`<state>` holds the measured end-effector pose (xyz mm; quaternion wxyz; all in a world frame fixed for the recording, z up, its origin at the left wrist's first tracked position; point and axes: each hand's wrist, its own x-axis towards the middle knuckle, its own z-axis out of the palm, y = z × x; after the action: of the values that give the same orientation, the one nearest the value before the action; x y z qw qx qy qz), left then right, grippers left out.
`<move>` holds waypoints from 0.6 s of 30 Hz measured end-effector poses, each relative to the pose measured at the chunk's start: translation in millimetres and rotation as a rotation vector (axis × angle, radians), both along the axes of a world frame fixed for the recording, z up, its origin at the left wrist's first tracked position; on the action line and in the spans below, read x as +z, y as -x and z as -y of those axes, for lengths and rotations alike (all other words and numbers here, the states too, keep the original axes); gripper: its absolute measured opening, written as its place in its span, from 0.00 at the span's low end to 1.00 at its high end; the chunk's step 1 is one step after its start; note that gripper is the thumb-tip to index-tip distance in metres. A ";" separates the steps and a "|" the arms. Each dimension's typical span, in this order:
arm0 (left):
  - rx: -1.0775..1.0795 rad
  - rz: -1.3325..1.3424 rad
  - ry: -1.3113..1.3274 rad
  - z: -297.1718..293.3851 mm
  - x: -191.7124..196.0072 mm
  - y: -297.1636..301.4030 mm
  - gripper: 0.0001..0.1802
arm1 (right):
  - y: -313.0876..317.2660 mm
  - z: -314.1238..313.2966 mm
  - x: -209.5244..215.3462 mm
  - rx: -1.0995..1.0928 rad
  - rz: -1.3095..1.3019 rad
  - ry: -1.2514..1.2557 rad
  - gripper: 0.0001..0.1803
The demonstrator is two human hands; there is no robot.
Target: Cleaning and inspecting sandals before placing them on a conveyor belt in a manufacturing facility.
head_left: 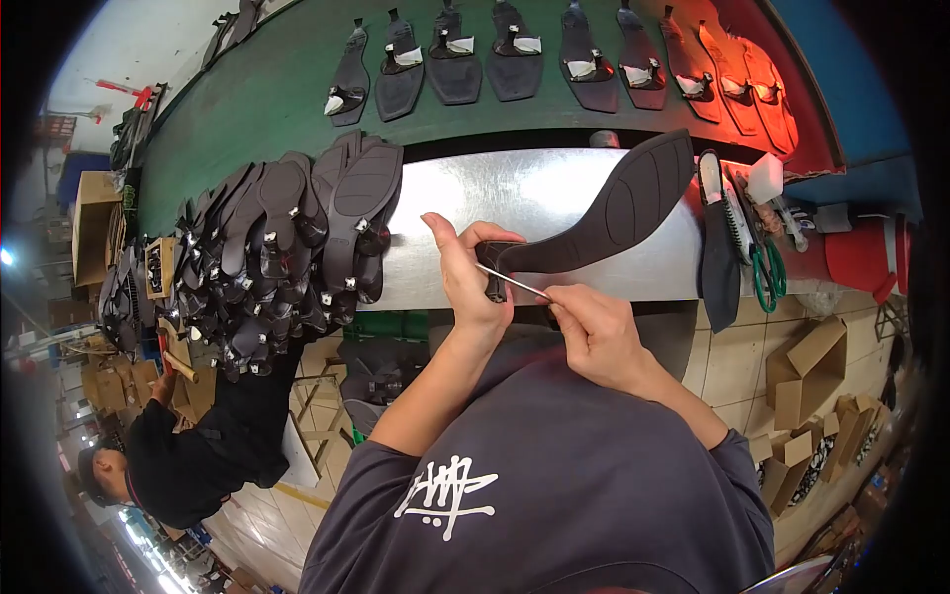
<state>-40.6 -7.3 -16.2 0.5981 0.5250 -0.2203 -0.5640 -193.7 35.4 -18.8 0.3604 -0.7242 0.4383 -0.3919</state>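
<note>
A: Where is the dark shoe sole (618,203), and which way does it run?

B: Above the shiny metal bench top (515,188), in front of the person; its long axis slants from the narrow heel end at lower left up to the broad toe end at upper right; the patterned underside faces the camera.

A: The hands?

B: The left hand (470,282) is closed around the heel end, thumb up; the right hand (594,332) pinches a thin metal tool (510,281) whose tip lies at the heel, just beside the left fingers.

A: What lies about it?

B: A heap of dark soles (282,247) on the left of the bench; a brush (734,218) and green-handled scissors (764,272) just right of the toe end; a row of sandal pieces (515,54) on the green belt (267,89) beyond; cardboard boxes (807,371) on the floor at right; another person in black (188,460) at lower left. Nothing hides the sole but the gripping fingers.
</note>
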 end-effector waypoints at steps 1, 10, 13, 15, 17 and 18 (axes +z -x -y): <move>-0.011 -0.053 -0.045 0.1 -0.9 -2.7 0.45 | -0.9 -1.1 1.4 0.002 -0.001 0.000 0.10; -0.074 -0.802 -0.335 6.1 8.2 -0.4 0.38 | 3.9 6.3 15.3 -0.145 -0.049 0.038 0.07; -0.148 -1.072 -0.140 2.3 -14.3 0.8 0.37 | 0.1 4.6 13.6 -0.125 -0.097 0.015 0.06; -0.076 -0.820 -0.146 2.3 -11.5 2.8 0.31 | -3.5 2.2 8.1 -0.122 -0.097 0.019 0.06; -0.065 -0.789 -0.138 0.9 -16.4 8.0 0.31 | -6.0 0.5 2.6 -0.143 -0.094 0.080 0.03; -0.053 -0.755 -0.126 2.2 -17.7 9.5 0.31 | -6.9 0.4 1.6 -0.146 -0.093 0.079 0.03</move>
<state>-50.2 -9.5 -33.9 0.5888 0.3103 0.0373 -0.7454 -186.9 35.1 -17.2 0.2813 -0.7213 0.4906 -0.3999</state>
